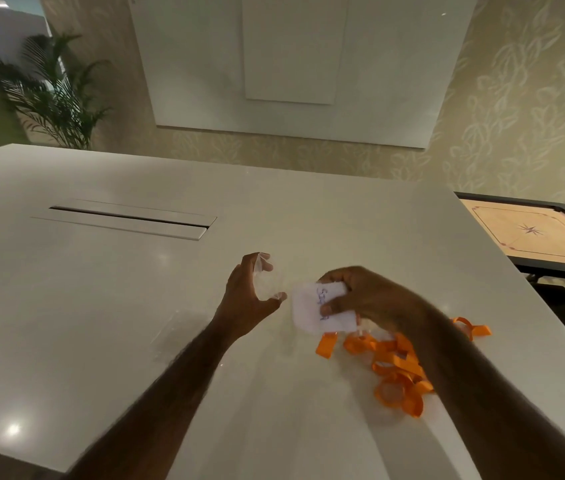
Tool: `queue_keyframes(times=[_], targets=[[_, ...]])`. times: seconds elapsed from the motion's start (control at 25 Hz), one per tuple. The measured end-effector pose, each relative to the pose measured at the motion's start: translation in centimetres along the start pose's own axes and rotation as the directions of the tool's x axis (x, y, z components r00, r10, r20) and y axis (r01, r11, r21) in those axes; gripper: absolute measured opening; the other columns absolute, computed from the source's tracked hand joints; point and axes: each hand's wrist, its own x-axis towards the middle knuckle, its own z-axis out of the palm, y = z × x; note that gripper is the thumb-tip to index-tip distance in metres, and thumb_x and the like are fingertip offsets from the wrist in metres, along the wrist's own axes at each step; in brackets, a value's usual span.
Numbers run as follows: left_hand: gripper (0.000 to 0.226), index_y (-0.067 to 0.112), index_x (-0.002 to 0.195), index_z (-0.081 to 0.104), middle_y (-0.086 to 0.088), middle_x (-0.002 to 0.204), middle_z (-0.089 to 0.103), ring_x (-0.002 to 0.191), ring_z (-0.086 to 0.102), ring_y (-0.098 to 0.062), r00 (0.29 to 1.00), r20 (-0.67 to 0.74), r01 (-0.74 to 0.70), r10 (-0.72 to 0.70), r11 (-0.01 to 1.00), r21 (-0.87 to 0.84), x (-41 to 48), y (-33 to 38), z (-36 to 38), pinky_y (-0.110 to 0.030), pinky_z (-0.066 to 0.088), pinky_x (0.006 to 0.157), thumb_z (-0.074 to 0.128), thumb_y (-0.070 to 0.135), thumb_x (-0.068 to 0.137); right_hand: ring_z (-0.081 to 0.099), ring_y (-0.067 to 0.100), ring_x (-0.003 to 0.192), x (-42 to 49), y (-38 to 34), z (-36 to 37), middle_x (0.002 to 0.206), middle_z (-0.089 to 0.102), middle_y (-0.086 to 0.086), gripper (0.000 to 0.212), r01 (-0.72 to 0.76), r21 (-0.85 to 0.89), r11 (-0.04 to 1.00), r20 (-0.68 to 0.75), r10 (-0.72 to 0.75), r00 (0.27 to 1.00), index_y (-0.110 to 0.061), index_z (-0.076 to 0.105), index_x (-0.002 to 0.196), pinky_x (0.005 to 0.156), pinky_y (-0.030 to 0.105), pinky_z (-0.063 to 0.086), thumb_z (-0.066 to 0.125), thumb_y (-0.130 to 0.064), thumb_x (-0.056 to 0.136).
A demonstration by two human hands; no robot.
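1. Near the white table's [101, 306] centre, my right hand [360, 296] pinches the white handwritten paper card [309, 306]: flimsy, so grip its edges.
2. At its nine o'clock, my half-curled left hand [246, 296] holds a slippery clear plastic sleeve [263, 279].

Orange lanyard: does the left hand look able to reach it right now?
Probably yes: the near end of the orange lanyard lies bare on the table, just right of the left hand. But that hand seems to pinch a clear sleeve.
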Motion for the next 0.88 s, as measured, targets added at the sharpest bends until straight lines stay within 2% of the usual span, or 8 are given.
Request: queue_keyframes(times=[0.08, 0.16, 0.24, 0.36, 0.56, 0.68, 0.8, 0.88], targets=[[0.071, 0.04, 0.125, 0.039, 0.017, 0.113, 0.057, 0.112, 0.055, -0.015, 1.0, 0.01, 0.001, -0.001, 1.0, 0.023, 0.0, 0.0, 0.0, -0.043, 0.046, 0.101, 0.079, 0.043, 0.066, 0.071, 0.023, 0.081, -0.1, -1.8, -1.0, 0.092, 0.074, 0.011, 0.032, 0.057, 0.12, 0.991, -0.097, -0.046, 0.994, -0.004, 0.071, 0.103, 0.067, 0.033, 0.059, 0.082, 0.003, 0.074], [0.075, 0.034, 0.127, 0.039, 0.016, 0.115, 0.056, 0.112, 0.053, -0.013, 0.999, 0.042, -0.023, 0.02, 0.998, 0.06, -0.2, 0.0, 0.4, -0.044, 0.045, 0.102, 0.08, 0.045, 0.065, 0.069, 0.026, 0.079, 0.3, -3.5, -1.2, 0.09, 0.073, 0.011, 0.031, 0.158, 0.154, 0.975, -0.281, -0.11, 0.953, -0.008, 0.07, 0.101, 0.066, 0.038, 0.056, 0.082, 0.002, 0.074], [0.077, 0.03, 0.129, 0.039, 0.015, 0.116, 0.054, 0.108, 0.047, -0.003, 0.996, 0.073, -0.065, 0.058, 0.993, 0.101, -0.4, 0.0, 0.8, -0.046, 0.043, 0.104, 0.08, 0.047, 0.066, 0.069, 0.025, 0.075, 0.9, -4.8, -0.6, 0.091, 0.073, 0.01, 0.03, 0.23, 0.122, 0.966, -0.445, -0.154, 0.882, -0.014, 0.069, 0.097, 0.061, 0.038, 0.055, 0.083, -0.004, 0.072], [0.078, 0.027, 0.13, 0.038, 0.014, 0.115, 0.052, 0.101, 0.038, 0.01, 0.993, 0.086, -0.099, 0.087, 0.985, 0.141, -0.4, 0.3, 1.4, -0.047, 0.04, 0.106, 0.081, 0.046, 0.068, 0.066, 0.018, 0.073, 1.7, -5.4, 0.9, 0.088, 0.07, 0.001, 0.029, 0.208, -0.037, 0.977, -0.542, -0.195, 0.817, -0.018, 0.067, 0.095, 0.055, 0.03, 0.052, 0.082, -0.012, 0.072], [0.076, 0.017, 0.126, 0.043, 0.011, 0.117, 0.05, 0.096, 0.03, 0.007, 0.99, 0.07, -0.131, 0.119, 0.971, 0.199, -0.2, 0.8, 1.6, -0.05, 0.042, 0.104, 0.085, 0.044, 0.068, 0.063, 0.009, 0.078, 2.5, -4.5, 3.4, 0.086, 0.066, -0.012, 0.024, 0.102, -0.251, 0.962, -0.607, -0.239, 0.758, -0.023, 0.064, 0.094, 0.065, 0.03, 0.053, 0.076, -0.015, 0.076], [0.079, 0.011, 0.129, 0.044, 0.0, 0.121, 0.053, 0.097, 0.033, 0.0, 0.992, 0.057, -0.119, 0.11, 0.973, 0.197, -0.2, 0.8, 1.8, -0.048, 0.043, 0.104, 0.086, 0.043, 0.07, 0.06, 0.005, 0.076, 2.6, -3.8, 4.0, 0.085, 0.063, -0.015, 0.023, 0.077, -0.318, 0.945, -0.568, -0.256, 0.782, -0.024, 0.062, 0.097, 0.059, 0.019, 0.045, 0.073, -0.017, 0.078], [0.083, 0.011, 0.135, 0.043, -0.001, 0.129, 0.053, 0.109, 0.043, -0.011, 0.997, 0.065, -0.059, 0.048, 0.984, 0.166, -0.1, 0.7, 1.8, -0.046, 0.04, 0.11, 0.087, 0.04, 0.071, 0.06, -0.003, 0.078, 2.3, -3.6, 4.2, 0.089, 0.061, -0.024, 0.039, 0.061, -0.329, 0.942, -0.514, -0.233, 0.826, -0.03, 0.063, 0.114, 0.058, 0.006, 0.04, 0.073, -0.017, 0.079], [0.08, 0.013, 0.134, 0.043, 0.001, 0.128, 0.054, 0.106, 0.041, -0.005, 0.997, 0.064, -0.058, 0.049, 0.987, 0.149, 0.0, 0.6, 1.8, -0.044, 0.04, 0.108, 0.087, 0.037, 0.071, 0.059, -0.007, 0.08, 2.3, -3.5, 4.0, 0.092, 0.063, -0.023, 0.046, 0.053, -0.33, 0.943, -0.505, -0.224, 0.833, -0.03, 0.066, 0.12, 0.06, 0.005, 0.04, 0.071, -0.013, 0.078]])
